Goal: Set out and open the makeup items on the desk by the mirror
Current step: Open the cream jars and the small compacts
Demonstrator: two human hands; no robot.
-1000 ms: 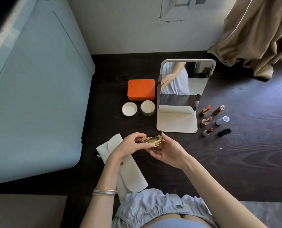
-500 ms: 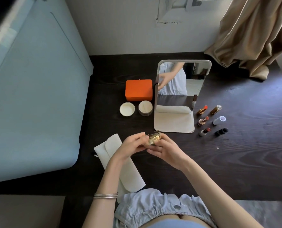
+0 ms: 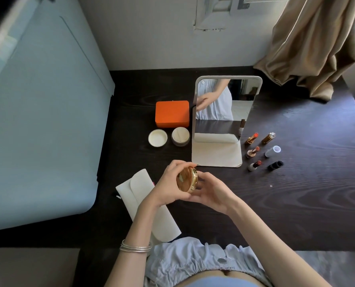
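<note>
- While it lay nearly flat between the hands a second ago, the compact [image 3: 187, 180] is now tipped up on edge, its gold lid turned toward the person's left and toward the camera.
- Left hand [image 3: 168, 183] has its grip clamped on the compact, fingers curled over the top rim and thumb under the near edge.
- Right hand [image 3: 212, 193] cups it from the other side, its grip also closed on the case; the fingertips are hidden behind it, so I cannot tell whether they are at a catch or seam.
- It is held above the bench [image 3: 296, 204], just in front of the mirror [image 3: 224, 108] base and beside the white pouch [image 3: 143, 204]; it touches neither.
- No gap shows along its rim, so I judge it not yet open; the tilt looks like a search for the clasp.
- Elsewhere nothing has shifted: the lipsticks [image 3: 253, 151] stand uncapped right of the mirror with their caps [image 3: 273, 151] alongside, and the jar [image 3: 180, 136] sits beside its lid [image 3: 157, 138] in front of the orange box [image 3: 171, 113].
- By my reckoning the compact is the last visible item left to open and then set down.
</note>
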